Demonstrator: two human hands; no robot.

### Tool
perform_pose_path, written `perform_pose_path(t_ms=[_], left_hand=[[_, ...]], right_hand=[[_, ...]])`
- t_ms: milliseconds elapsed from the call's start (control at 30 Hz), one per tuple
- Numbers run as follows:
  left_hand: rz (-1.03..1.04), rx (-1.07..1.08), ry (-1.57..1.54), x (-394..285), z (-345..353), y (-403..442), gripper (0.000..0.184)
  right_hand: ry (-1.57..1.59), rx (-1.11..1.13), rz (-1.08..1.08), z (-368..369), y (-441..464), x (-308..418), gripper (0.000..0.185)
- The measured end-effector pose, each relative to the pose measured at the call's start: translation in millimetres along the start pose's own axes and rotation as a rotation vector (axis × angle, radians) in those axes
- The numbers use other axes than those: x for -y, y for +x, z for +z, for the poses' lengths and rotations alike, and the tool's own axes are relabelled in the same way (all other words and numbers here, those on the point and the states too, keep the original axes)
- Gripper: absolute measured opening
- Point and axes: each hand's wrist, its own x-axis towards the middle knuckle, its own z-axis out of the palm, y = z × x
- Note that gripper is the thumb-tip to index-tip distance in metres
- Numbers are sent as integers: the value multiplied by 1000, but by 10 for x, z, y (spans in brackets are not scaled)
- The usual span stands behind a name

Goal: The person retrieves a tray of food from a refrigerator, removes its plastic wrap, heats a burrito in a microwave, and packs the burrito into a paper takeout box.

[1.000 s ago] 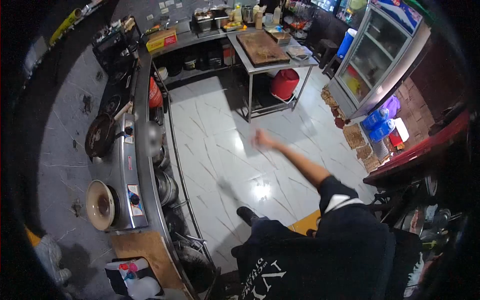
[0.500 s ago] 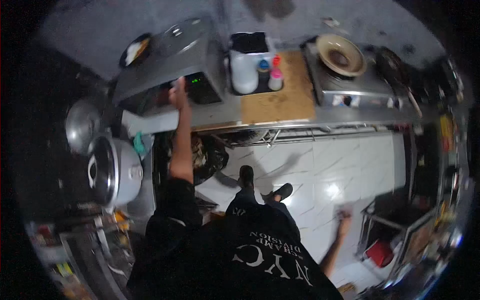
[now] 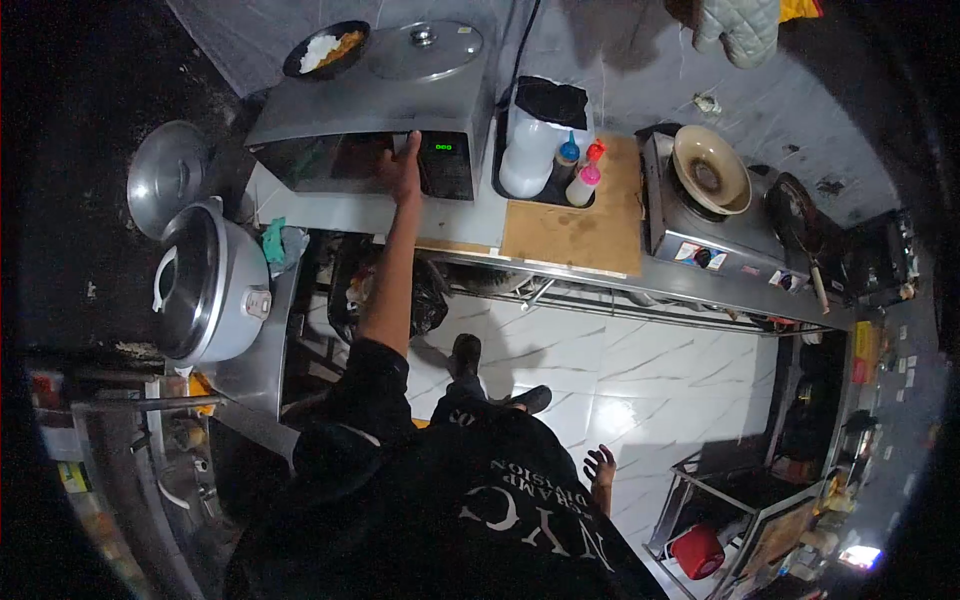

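Note:
My left hand (image 3: 402, 172) is at the front of a grey microwave (image 3: 360, 160), its fingers curled at the door's right edge beside the lit green display (image 3: 445, 148). It grips the door handle, which the hand mostly covers. My right hand (image 3: 600, 467) hangs low over the floor, fingers apart, holding nothing. On top of the microwave lie a glass lid (image 3: 425, 50) with a knob and a dark plate (image 3: 350, 38) of white rice and orange-brown food.
Squeeze bottles (image 3: 583, 185) and a white jug (image 3: 525, 165) share a black tray on the counter. Right of them, a gas stove (image 3: 720, 240) carries a beige pan (image 3: 712, 168). A rice cooker (image 3: 215, 285) stands at left. A bin bag (image 3: 425, 310) sits under the counter.
The view has shifted, and the counter now sits more to the right. My left hand stays at the microwave front. My right hand has swung inward, closer to my body.

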Motion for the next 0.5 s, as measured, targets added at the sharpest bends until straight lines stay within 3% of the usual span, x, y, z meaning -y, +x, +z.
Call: perform_pose_path(t_ms=[100, 333, 400, 500], left_hand=[[-33, 64, -123, -92, -35, -67, 67], [11, 54, -104, -231, -97, -142, 61], [37, 31, -108, -189, -72, -117, 61], [29, 45, 35, -66, -63, -12, 65]], right_hand=[[-22, -12, -30, 86, 41, 177, 37], [-6, 134, -109, 268, 23, 339, 36], [-65, 84, -59, 275, 54, 351, 35], [-63, 84, -58, 211, 69, 334, 35]])
